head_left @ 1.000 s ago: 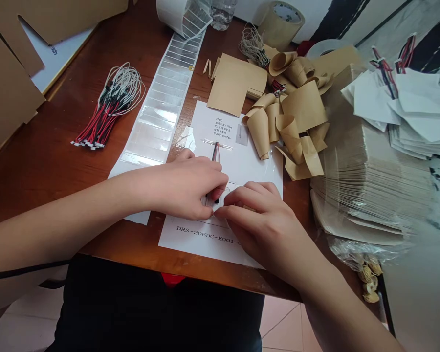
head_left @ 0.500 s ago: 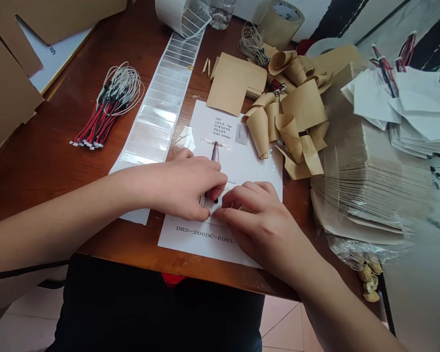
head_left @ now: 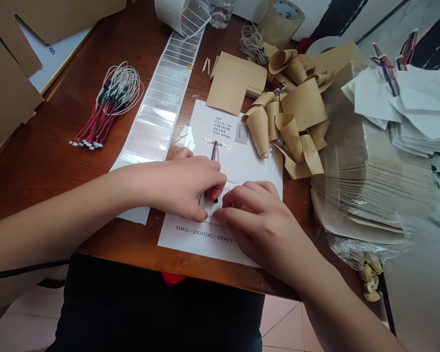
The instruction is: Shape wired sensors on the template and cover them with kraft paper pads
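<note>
My left hand (head_left: 179,188) pinches a thin red-and-black wire lead (head_left: 214,151) near its dark end, over a small white label (head_left: 213,205). My right hand (head_left: 256,222) lies just to the right, its fingertips pressing on that label. Much of the label and the wire's end is hidden by my fingers. Both hands rest on a printed white sheet (head_left: 196,234) with the marking "DRS-206DC-E001" and a taped sample wire. To the left, a bundle of red, black and white wires (head_left: 106,110) lies on the wooden table.
A long strip of clear labels (head_left: 157,107) runs from a roll at the back. Curled kraft paper pieces (head_left: 282,115) lie right of the sheet, beside a wrapped stack of cardboard sheets (head_left: 370,188). Wires in white paper (head_left: 399,93) sit further right. Packing tape (head_left: 280,14) stands behind.
The whole view has shifted slightly, with the table sitting a little higher in the picture. My hands stay on the label and wire, with only slight finger movement.
</note>
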The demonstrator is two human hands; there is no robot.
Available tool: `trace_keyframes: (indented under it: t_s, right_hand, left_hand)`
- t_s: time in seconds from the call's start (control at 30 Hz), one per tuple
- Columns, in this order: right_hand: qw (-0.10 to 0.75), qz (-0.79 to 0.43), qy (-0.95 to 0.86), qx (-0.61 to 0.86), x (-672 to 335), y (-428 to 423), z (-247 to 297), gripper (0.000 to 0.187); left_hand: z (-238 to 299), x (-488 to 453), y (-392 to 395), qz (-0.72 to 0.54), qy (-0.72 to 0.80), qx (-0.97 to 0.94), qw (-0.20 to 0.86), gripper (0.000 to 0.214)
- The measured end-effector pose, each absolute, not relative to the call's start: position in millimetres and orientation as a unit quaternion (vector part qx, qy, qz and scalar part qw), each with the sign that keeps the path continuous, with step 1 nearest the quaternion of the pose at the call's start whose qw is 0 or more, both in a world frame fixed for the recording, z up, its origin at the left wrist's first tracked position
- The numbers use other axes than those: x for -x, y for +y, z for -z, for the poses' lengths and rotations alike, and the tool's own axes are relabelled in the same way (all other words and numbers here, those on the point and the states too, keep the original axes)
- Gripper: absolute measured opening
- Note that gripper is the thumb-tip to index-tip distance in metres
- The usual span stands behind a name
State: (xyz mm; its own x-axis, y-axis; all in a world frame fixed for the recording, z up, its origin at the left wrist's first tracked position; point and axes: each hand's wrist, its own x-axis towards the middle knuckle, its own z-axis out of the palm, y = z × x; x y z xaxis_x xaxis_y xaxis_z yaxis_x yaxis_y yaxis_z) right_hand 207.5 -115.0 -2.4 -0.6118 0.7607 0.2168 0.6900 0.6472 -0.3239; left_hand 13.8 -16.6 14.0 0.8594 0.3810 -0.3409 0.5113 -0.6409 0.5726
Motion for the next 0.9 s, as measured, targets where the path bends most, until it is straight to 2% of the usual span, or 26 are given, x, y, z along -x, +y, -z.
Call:
trace_keyframes:
  t_s: [0.9]
  right_hand:
    - [0.163, -0.120, -0.890, 0.408, -208.5, -115.1, 5.7, 0.028]
  left_hand:
    - [-13.0, -14.3, -15.9, 0.091, 0.256, -0.899, 0.344, 0.015]
